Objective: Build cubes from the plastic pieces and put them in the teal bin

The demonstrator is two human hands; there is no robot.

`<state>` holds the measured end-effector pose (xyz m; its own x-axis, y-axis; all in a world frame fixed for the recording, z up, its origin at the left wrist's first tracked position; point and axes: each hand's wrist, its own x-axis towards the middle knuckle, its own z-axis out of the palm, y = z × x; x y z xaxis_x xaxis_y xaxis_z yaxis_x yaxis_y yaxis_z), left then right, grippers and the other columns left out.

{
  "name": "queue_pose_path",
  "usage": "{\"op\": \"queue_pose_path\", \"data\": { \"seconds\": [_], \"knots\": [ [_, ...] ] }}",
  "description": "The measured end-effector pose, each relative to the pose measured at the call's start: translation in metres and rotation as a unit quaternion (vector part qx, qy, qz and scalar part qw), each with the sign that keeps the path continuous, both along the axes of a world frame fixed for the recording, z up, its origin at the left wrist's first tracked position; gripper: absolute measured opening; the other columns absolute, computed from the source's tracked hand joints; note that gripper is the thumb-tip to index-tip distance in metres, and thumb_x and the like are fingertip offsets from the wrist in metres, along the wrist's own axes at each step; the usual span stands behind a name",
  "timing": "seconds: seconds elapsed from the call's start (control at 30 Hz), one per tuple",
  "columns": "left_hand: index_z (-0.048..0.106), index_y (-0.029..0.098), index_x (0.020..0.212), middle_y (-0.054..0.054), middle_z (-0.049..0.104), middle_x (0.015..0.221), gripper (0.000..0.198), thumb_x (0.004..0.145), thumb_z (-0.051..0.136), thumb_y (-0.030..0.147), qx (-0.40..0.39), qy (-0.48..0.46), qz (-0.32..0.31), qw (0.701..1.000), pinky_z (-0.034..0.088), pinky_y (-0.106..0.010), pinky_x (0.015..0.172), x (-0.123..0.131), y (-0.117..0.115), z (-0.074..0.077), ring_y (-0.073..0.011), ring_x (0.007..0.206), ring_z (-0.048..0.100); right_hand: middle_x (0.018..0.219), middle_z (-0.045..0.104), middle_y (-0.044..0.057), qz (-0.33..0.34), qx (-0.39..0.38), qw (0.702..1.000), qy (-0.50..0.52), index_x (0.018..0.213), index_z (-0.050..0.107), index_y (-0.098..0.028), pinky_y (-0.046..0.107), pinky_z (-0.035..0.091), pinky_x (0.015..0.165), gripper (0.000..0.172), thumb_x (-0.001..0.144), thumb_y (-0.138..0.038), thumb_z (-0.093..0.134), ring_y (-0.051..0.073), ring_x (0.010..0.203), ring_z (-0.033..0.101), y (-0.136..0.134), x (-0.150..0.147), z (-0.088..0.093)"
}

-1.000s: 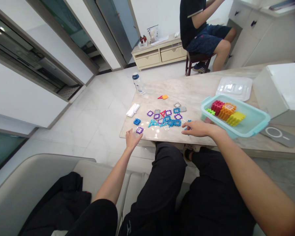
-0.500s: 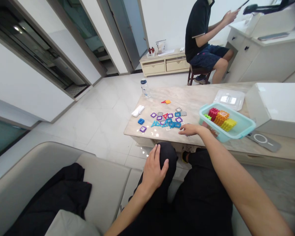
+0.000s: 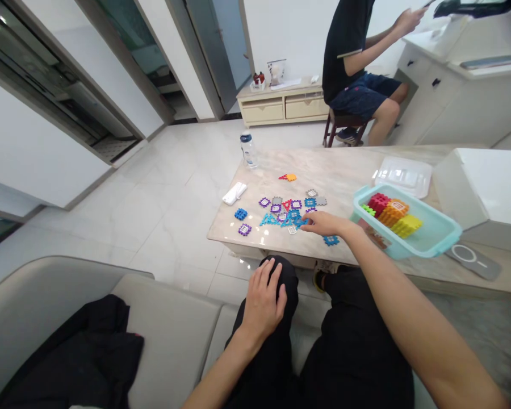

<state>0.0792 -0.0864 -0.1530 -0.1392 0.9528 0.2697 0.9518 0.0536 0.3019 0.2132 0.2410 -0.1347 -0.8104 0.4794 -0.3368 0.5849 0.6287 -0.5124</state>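
My left hand (image 3: 262,304) rests on my left knee, fingers stretched out and nothing held. Over the table my right hand (image 3: 323,223) reaches into a loose pile of interlocking plastic tiles, its fingertips pinched on a blue tile (image 3: 299,223) at the pile's right side. Purple square tiles (image 3: 275,208), a red triangle tile (image 3: 287,204) and grey tiles (image 3: 321,201) lie around it. A separate blue square tile (image 3: 331,241) lies below my right wrist. To the left are a blue tile cube (image 3: 241,214) and another purple piece (image 3: 244,229).
A turquoise bin (image 3: 426,248) holding stacked red, orange and yellow tiles stands right of my hand. Behind it are a clear lid (image 3: 403,176) and a white box (image 3: 498,182). A water bottle (image 3: 248,152) and white cloth-like item (image 3: 235,193) sit left. A person (image 3: 353,62) sits across.
My right hand has moved slightly left onto the blue tiles, uncovering a blue square tile below the wrist. My left hand stays on the knee. The view has shifted a little.
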Motion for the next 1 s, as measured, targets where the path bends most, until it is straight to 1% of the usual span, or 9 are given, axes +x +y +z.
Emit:
{"op": "queue_pose_path", "data": {
  "seconds": [0.13, 0.23, 0.4, 0.57, 0.67, 0.77, 0.83, 0.9, 1.0],
  "knots": [
    [0.056, 0.018, 0.159, -0.017, 0.057, 0.167, 0.052, 0.107, 0.055, 0.025, -0.031, -0.017, -0.005, 0.999, 0.048, -0.056, 0.128, 0.005, 0.01, -0.01, -0.033, 0.155, 0.052, 0.132, 0.08, 0.018, 0.001, 0.003, 1.0, 0.011, 0.142, 0.072, -0.013, 0.034, 0.057, 0.105, 0.045, 0.109, -0.041, 0.062, 0.03, 0.117, 0.077, 0.009, -0.015, -0.005],
    [0.058, 0.018, 0.157, -0.017, 0.056, 0.167, 0.052, 0.106, 0.056, 0.028, -0.05, -0.022, 0.0, 0.999, 0.047, -0.059, 0.128, 0.006, 0.017, -0.016, -0.0357, 0.155, 0.052, 0.13, 0.08, 0.017, 0.013, 0.002, 1.0, 0.001, 0.141, 0.073, -0.013, 0.034, 0.057, 0.104, 0.045, 0.108, -0.042, 0.063, 0.03, 0.117, 0.077, 0.01, -0.019, -0.012],
    [0.059, 0.017, 0.157, -0.017, 0.057, 0.166, 0.052, 0.107, 0.055, 0.031, -0.053, -0.033, 0.0, 0.998, 0.046, -0.058, 0.129, 0.003, 0.021, -0.021, -0.0358, 0.155, 0.051, 0.129, 0.081, 0.017, 0.009, -0.009, 1.0, -0.008, 0.142, 0.074, -0.012, 0.034, 0.056, 0.101, 0.048, 0.107, -0.044, 0.063, 0.029, 0.113, 0.077, 0.012, -0.008, -0.025],
    [0.057, 0.017, 0.159, -0.018, 0.055, 0.167, 0.052, 0.109, 0.053, 0.03, -0.048, -0.007, 0.03, 0.998, 0.047, -0.058, 0.128, -0.01, 0.018, -0.022, -0.035, 0.155, 0.051, 0.115, 0.083, 0.013, -0.01, 0.009, 0.999, 0.029, 0.129, 0.078, -0.014, 0.032, 0.056, 0.09, 0.04, 0.107, -0.042, 0.059, 0.027, 0.101, 0.076, 0.018, 0.002, -0.033],
    [0.059, 0.018, 0.158, -0.018, 0.056, 0.166, 0.05, 0.109, 0.053, 0.029, -0.045, 0.035, 0.075, 0.996, 0.048, -0.058, 0.126, -0.031, 0.014, -0.015, -0.0368, 0.154, 0.051, 0.105, 0.083, 0.011, -0.031, 0.042, 0.998, 0.046, 0.123, 0.078, -0.014, 0.032, 0.054, 0.085, 0.033, 0.107, -0.036, 0.058, 0.025, 0.093, 0.075, 0.014, 0.001, -0.028],
    [0.068, 0.021, 0.146, -0.016, 0.066, 0.153, 0.041, 0.107, 0.056, 0.024, -0.053, 0.08, 0.105, 0.99, 0.044, -0.063, 0.126, -0.059, 0.009, -0.006, -0.039, 0.149, 0.055, 0.11, 0.083, 0.013, -0.041, 0.058, 0.996, 0.056, 0.123, 0.078, -0.013, 0.031, 0.054, 0.087, 0.029, 0.106, -0.028, 0.059, 0.025, 0.096, 0.075, 0.003, 0.002, -0.019],
    [0.074, 0.021, 0.134, -0.014, 0.075, 0.135, 0.034, 0.105, 0.056, 0.019, -0.077, 0.086, 0.086, 0.99, 0.042, -0.064, 0.126, -0.077, 0.01, 0.001, -0.037, 0.136, 0.064, 0.113, 0.083, 0.014, -0.038, 0.056, 0.996, 0.057, 0.124, 0.078, -0.013, 0.03, 0.054, 0.089, 0.028, 0.106, -0.026, 0.061, 0.025, 0.099, 0.076, -0.005, 0.002, -0.015],
    [0.076, 0.021, 0.124, -0.012, 0.08, 0.121, 0.028, 0.106, 0.055, 0.019, -0.109, 0.049, 0.049, 0.992, 0.049, -0.058, 0.119, -0.091, 0.015, 0.009, -0.0335, 0.122, 0.071, 0.116, 0.083, 0.014, -0.04, 0.057, 0.996, 0.061, 0.125, 0.078, -0.014, 0.03, 0.055, 0.09, 0.028, 0.105, -0.026, 0.063, 0.026, 0.101, 0.077, -0.009, 0.002, -0.014],
    [0.076, 0.023, 0.121, -0.009, 0.081, 0.12, 0.024, 0.109, 0.057, 0.029, -0.114, -0.076, -0.006, 0.991, 0.058, -0.044, 0.102, -0.105, 0.037, 0.03, -0.0282, 0.113, 0.075, 0.116, 0.083, 0.013, -0.048, 0.067, 0.993, 0.078, 0.123, 0.08, -0.016, 0.03, 0.055, 0.092, 0.027, 0.104, -0.026, 0.064, 0.026, 0.103, 0.077, -0.008, -0.008, -0.012]
  ]
}}
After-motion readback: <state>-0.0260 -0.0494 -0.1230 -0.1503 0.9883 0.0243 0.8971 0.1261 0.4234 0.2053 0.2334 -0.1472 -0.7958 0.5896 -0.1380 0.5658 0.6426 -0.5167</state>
